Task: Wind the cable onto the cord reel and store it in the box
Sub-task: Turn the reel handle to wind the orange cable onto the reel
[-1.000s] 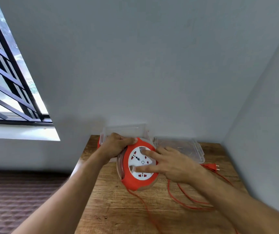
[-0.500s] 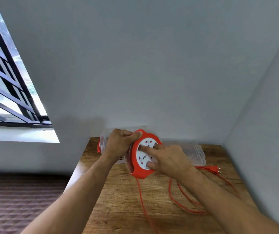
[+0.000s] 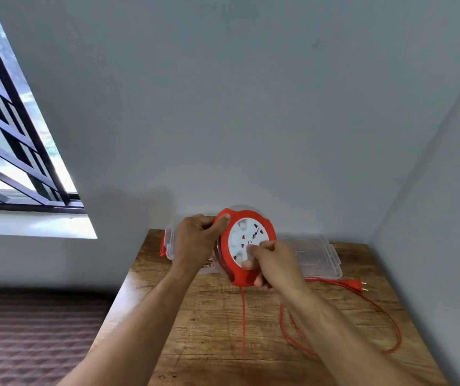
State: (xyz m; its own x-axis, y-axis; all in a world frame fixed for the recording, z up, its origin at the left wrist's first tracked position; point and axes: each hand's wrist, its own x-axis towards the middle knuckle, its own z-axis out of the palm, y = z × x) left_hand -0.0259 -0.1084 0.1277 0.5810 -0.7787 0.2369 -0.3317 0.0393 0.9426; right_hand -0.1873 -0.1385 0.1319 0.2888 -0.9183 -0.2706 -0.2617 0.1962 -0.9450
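Cord reel [image 3: 247,246] held upright above worktop [image 3: 212,330], left hand [image 3: 195,243] gripping its upper rim, right hand [image 3: 273,263] fingers curled on its white face. Cable [image 3: 384,310] loops slack toward right worktop edge; open box [image 3: 169,243] sits behind, against the wall.

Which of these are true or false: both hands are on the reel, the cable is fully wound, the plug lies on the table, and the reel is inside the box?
Both hands are on the cord reel: true; the left hand grips its rim and the right hand is on its white face.
The cable is fully wound: false; loops lie on the table.
The plug lies on the table: true.
The reel is inside the box: false; it is held upright in front of it.
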